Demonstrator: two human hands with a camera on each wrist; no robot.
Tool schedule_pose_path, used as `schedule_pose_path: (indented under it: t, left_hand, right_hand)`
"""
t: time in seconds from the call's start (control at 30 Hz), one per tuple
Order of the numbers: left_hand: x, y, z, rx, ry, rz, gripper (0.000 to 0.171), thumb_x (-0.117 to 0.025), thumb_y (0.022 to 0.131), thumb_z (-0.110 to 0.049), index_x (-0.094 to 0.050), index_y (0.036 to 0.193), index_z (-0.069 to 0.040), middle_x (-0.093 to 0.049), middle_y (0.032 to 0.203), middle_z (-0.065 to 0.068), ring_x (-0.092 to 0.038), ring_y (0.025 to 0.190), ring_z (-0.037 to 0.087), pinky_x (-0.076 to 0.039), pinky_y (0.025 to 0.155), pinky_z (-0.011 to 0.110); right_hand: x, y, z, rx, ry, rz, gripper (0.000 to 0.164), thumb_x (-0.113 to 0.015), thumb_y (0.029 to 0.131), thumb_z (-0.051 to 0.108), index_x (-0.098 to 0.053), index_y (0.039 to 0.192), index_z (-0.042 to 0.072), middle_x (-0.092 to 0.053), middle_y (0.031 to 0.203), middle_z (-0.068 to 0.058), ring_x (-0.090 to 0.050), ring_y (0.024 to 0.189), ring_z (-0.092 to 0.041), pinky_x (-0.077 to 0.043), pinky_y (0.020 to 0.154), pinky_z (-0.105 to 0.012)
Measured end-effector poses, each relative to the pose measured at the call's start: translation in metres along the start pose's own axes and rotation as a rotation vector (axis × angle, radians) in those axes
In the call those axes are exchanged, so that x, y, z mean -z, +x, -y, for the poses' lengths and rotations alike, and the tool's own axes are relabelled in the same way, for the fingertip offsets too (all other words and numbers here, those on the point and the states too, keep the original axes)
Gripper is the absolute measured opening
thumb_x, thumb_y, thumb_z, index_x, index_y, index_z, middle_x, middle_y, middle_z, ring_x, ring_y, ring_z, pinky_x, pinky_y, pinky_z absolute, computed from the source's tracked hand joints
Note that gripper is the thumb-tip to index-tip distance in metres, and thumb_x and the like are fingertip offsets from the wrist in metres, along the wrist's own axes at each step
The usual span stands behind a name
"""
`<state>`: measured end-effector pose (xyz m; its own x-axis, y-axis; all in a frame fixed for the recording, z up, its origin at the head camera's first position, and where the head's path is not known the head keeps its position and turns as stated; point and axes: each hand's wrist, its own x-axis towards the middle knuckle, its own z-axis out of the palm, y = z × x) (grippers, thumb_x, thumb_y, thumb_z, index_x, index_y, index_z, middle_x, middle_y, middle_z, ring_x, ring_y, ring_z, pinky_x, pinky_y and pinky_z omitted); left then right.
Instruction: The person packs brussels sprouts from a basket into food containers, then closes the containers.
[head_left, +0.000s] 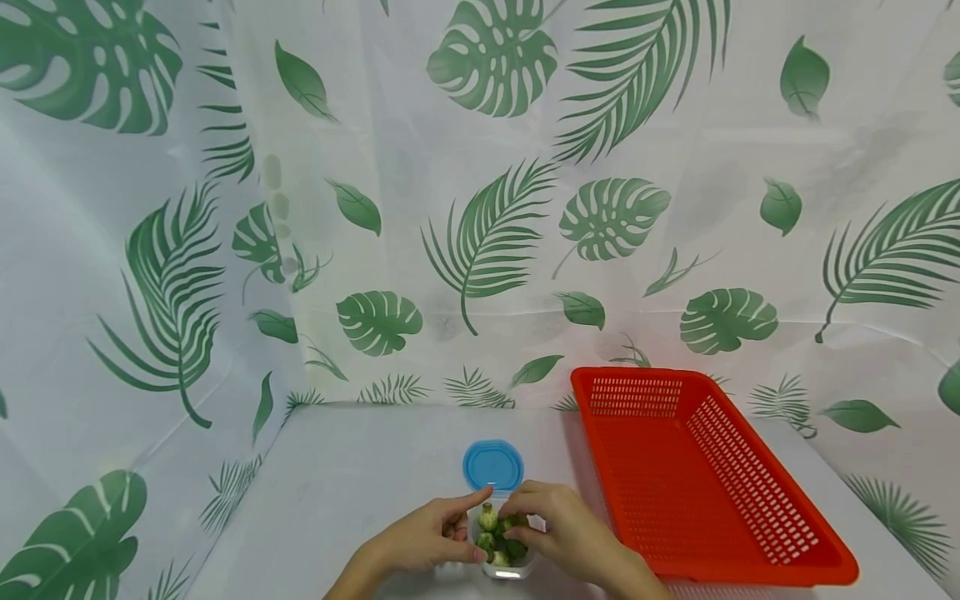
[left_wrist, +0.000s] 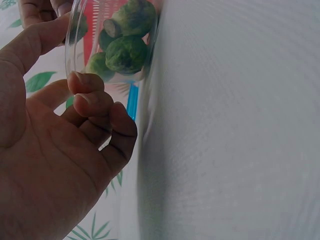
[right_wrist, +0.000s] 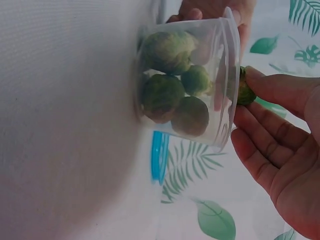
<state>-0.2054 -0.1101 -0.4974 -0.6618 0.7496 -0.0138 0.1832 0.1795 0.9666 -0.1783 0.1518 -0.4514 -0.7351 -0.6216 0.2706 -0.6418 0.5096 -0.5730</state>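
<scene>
A small clear plastic tub [head_left: 510, 572] stands on the white table with several green Brussels sprouts [head_left: 487, 518] in it. My left hand [head_left: 423, 535] holds the tub from the left, thumb near its front and index finger toward its back. In the left wrist view, curled fingertips [left_wrist: 86, 82] meet the tub's rim. From the other side, my right hand [head_left: 562, 529] reaches over the opening. In the right wrist view it pinches a Brussels sprout [right_wrist: 245, 90] between thumb and fingers, right at the rim. More sprouts [right_wrist: 162, 95] show through the wall below.
A round blue lid [head_left: 492, 465] lies on the table just behind the tub. To the right stands a large red plastic basket [head_left: 675, 475] with slotted sides, close beside my right forearm. A white sheet printed with green leaves [head_left: 487, 233] hangs behind and along the sides.
</scene>
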Motion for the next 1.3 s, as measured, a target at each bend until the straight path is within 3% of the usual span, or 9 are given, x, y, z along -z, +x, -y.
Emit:
schedule_pose_path:
  t: [0.5, 0.8, 1.03, 1.3]
  left_hand:
    - [0.001, 0.001, 0.001, 0.000, 0.002, 0.006, 0.080, -0.075, 0.097, -0.019, -0.031, 0.164, -0.014, -0.053, 0.077, -0.003, -0.040, 0.059, 0.002, -0.039, 0.056, 0.017]
    - [0.000, 0.000, -0.001, 0.004, -0.001, 0.003, 0.080, -0.075, 0.097, -0.019, -0.032, 0.164, -0.014, -0.053, 0.077, -0.003, -0.040, 0.059, 0.002, -0.038, 0.056, 0.017]
    - [0.000, 0.000, 0.001, 0.006, -0.004, -0.001, 0.081, -0.076, 0.096, -0.020, -0.032, 0.164, -0.014, -0.052, 0.077, -0.004, -0.040, 0.059, 0.002, -0.038, 0.056, 0.017]
    - [0.001, 0.001, 0.003, 0.009, 0.001, 0.002, 0.082, -0.076, 0.096, -0.022, -0.031, 0.164, -0.014, -0.052, 0.077, -0.007, -0.040, 0.060, 0.001, -0.037, 0.056, 0.016]
  right_hand:
    - [-0.004, 0.002, -0.001, -0.075, -0.008, 0.065, 0.016, -0.081, 0.092, 0.017, -0.081, 0.107, 0.022, -0.074, 0.102, 0.014, -0.064, 0.091, 0.001, -0.058, 0.084, -0.019]
    - [-0.008, 0.001, 0.001, -0.032, -0.069, 0.041, 0.016, -0.081, 0.091, 0.012, -0.081, 0.106, 0.019, -0.070, 0.102, 0.011, -0.062, 0.089, 0.000, -0.058, 0.081, -0.019]
    - [-0.010, 0.003, 0.001, -0.059, -0.069, 0.078, 0.017, -0.082, 0.091, 0.013, -0.082, 0.107, 0.018, -0.070, 0.099, 0.013, -0.060, 0.087, 0.003, -0.056, 0.079, -0.016]
    - [-0.015, 0.003, -0.001, -0.021, -0.096, 0.071, 0.016, -0.082, 0.089, 0.010, -0.083, 0.104, 0.016, -0.070, 0.096, 0.012, -0.059, 0.085, 0.003, -0.056, 0.077, -0.017]
